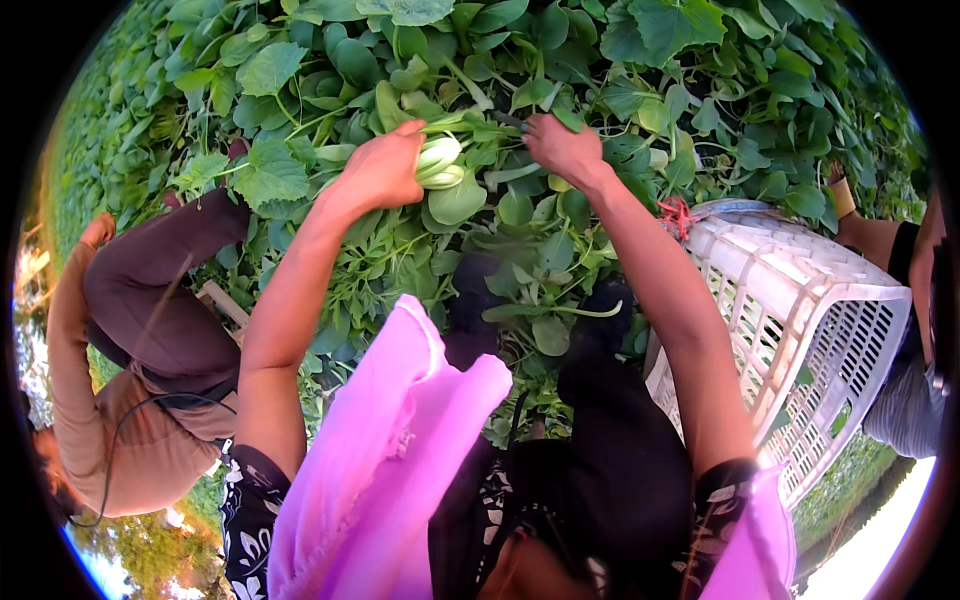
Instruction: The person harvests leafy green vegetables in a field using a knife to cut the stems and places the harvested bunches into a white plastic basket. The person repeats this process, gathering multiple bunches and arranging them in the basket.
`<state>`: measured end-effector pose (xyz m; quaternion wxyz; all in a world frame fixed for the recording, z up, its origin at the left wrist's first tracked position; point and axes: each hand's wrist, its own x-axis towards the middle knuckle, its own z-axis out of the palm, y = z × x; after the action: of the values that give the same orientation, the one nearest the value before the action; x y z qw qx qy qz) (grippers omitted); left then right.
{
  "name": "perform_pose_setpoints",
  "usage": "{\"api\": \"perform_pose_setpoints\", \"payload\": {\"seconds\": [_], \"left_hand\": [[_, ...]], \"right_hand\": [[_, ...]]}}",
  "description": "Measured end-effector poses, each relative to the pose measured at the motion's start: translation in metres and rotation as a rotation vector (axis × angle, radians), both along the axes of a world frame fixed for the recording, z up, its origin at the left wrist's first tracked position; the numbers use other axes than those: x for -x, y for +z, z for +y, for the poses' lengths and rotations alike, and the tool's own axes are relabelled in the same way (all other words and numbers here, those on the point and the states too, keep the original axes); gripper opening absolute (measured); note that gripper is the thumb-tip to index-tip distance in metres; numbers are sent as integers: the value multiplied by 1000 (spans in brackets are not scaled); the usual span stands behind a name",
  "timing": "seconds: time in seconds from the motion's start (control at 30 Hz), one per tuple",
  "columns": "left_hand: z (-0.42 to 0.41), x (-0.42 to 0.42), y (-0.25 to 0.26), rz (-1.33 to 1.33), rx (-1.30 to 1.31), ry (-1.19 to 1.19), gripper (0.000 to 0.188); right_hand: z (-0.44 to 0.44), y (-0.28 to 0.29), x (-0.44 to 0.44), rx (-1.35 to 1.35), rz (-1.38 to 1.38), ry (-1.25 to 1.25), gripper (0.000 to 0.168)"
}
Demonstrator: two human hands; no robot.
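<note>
My left hand is closed around a bunch of leafy greens with pale green stalks, held sideways with the stalk bases toward the right. Just to the right, my right hand grips a small dark tool, probably a knife, whose blade points left among the stems. Leaves partly cover the tool and the fingers of this hand. Dense leafy plants surround both hands, and a cut-looking pale stalk lies below the gap between them.
A white plastic crate with slatted sides lies tilted at the right, beside my right arm, with red string at its corner. One person crouches at the left; another person's arm shows at the far right. Broad lobed leaves stand near my left hand.
</note>
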<state>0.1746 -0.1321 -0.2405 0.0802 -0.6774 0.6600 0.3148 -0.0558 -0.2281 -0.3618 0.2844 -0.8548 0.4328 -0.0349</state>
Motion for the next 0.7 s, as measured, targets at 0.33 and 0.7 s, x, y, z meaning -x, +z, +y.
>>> {"api": "perform_pose_setpoints", "payload": {"seconds": [0.33,0.7], "left_hand": [[-8,2,84,1139,-77,299,87],[-22,30,80,1544,-86,326,93]], "right_hand": [[10,105,50,-1179,-1426,-406,55],[14,182,59,-768,-1037,-392,36]]}}
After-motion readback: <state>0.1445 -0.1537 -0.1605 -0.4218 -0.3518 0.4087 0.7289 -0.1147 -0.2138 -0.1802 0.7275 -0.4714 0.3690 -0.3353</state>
